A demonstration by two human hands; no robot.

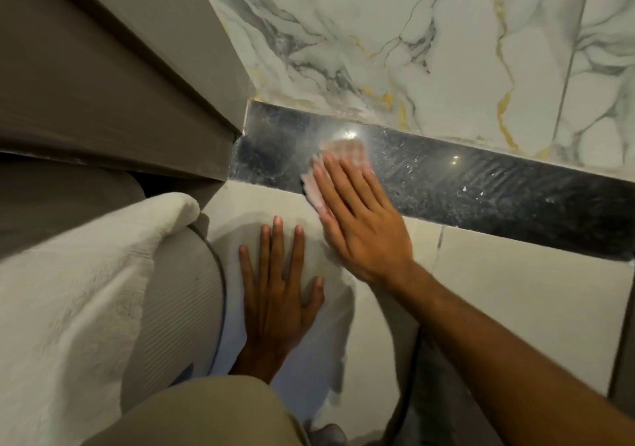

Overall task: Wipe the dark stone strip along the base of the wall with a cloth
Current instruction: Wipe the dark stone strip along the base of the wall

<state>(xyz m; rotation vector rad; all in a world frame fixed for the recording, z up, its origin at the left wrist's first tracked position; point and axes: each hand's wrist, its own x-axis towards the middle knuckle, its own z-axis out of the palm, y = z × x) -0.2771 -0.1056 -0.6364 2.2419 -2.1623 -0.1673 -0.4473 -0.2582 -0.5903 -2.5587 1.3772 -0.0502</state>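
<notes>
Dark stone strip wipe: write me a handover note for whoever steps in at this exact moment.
Right hand: flat, pressing the cloth against the dark stone strip, near its left end.
Left hand: open, braced flat on the floor tile, holding nothing.
Done: cannot tell; the left end still looks smudged.
Left: white specks and streaks cover the strip to the right; wipe along that way.
</notes>
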